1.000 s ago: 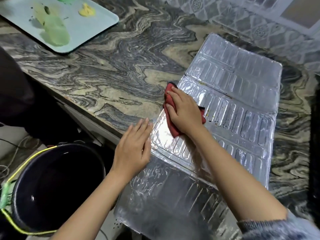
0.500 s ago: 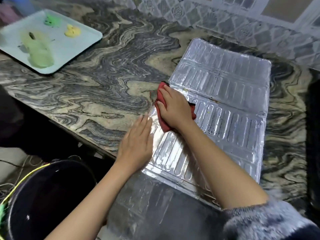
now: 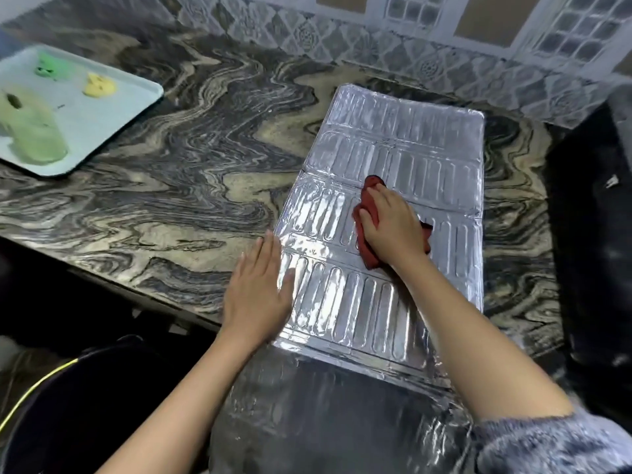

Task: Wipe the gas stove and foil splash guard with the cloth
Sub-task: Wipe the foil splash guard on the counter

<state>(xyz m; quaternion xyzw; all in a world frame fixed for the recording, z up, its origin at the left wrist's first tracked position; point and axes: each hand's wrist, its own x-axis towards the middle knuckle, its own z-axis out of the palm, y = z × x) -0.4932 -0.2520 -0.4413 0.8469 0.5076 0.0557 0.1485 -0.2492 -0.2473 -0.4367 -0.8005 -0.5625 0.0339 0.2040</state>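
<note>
The silver foil splash guard (image 3: 403, 145) lies flat on the marbled counter, its near panel hanging over the counter's front edge. My right hand (image 3: 391, 225) presses a dark red cloth (image 3: 370, 203) onto the guard's middle panel, fingers curled over the bunched cloth. My left hand (image 3: 258, 290) lies flat with straight fingers on the guard's left edge, holding it down. The black gas stove (image 3: 595, 234) stands at the right edge of view, mostly cut off.
A pale blue tray (image 3: 113, 121) with green and yellow shapes on it sits at the far left of the counter (image 3: 191, 172). A dark bucket (image 3: 68, 405) with a yellow-green cord stands on the floor below left. A tiled wall runs behind.
My right hand has slid the cloth rightward from the guard's left edge toward its middle. My left hand stays flat on the left edge. The camera view tilted upward.
</note>
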